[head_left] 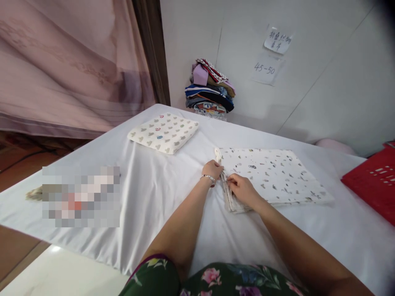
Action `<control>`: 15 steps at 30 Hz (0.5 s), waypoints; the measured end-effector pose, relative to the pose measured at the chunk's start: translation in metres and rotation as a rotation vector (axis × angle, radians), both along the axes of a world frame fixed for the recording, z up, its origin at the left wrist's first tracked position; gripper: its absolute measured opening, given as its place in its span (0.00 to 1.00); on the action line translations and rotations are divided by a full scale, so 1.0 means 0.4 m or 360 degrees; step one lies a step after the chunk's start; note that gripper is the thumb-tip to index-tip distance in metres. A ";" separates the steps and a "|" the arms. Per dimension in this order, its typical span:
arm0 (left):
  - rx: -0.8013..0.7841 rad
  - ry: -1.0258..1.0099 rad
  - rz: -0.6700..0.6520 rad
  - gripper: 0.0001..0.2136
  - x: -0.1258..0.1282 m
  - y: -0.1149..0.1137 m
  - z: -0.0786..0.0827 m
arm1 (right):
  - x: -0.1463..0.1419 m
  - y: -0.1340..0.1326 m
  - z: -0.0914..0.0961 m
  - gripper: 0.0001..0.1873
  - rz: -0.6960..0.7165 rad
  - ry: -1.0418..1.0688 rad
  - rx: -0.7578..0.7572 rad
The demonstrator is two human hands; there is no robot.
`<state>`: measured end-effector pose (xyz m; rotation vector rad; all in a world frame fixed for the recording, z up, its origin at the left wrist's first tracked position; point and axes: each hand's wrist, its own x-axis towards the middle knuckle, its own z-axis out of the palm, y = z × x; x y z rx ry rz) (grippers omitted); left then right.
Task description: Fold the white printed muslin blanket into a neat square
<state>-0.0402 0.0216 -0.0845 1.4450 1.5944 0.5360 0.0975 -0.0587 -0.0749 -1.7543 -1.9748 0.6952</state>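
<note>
A white cloth (271,174) with a small scattered print lies folded in layers on the white-covered table. Its left edge shows several stacked folds, with a rounded loop of fabric at the far corner. My left hand (212,170), with a bracelet at the wrist, has its fingers closed on that edge near the far corner. Closer to me, my right hand (241,188) pinches the same edge between thumb and fingers. To the left, apart from both hands, a second folded cloth (165,132) with grey and coloured mouse-head shapes rests flat.
A stack of folded fabrics (210,92) stands by the wall beyond the table (160,213). At the right edge is a red plastic basket (373,176). Pink curtains (70,70) hang at the left. A pixelated patch (83,197) hides something on the table's left. Paper notes (264,70) hang on the wall.
</note>
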 end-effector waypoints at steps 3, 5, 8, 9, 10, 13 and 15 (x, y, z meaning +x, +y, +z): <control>0.0023 0.0010 0.0005 0.09 0.000 0.000 -0.001 | -0.008 -0.001 0.004 0.07 -0.0050 0.0065 -0.0040; 0.0036 -0.0010 0.0003 0.08 0.000 -0.001 -0.001 | -0.018 -0.001 0.010 0.08 -0.0125 -0.0071 -0.0062; 0.0029 -0.0050 0.0013 0.08 -0.001 -0.003 0.000 | -0.031 0.002 0.018 0.11 -0.0179 -0.0343 -0.0061; 0.0018 -0.0054 0.0015 0.08 -0.001 -0.003 0.001 | -0.033 0.004 0.018 0.11 -0.0176 -0.0390 -0.0058; 0.0004 -0.0055 0.0016 0.08 -0.001 -0.004 0.001 | -0.031 0.006 0.016 0.10 -0.0163 -0.0404 -0.0055; -0.0031 -0.0075 0.0004 0.10 0.000 -0.004 -0.001 | -0.016 0.016 0.004 0.07 -0.0110 -0.0255 -0.0064; -0.0030 -0.0090 0.0003 0.10 0.001 -0.003 -0.004 | -0.002 0.022 -0.005 0.07 -0.0102 -0.0066 -0.0105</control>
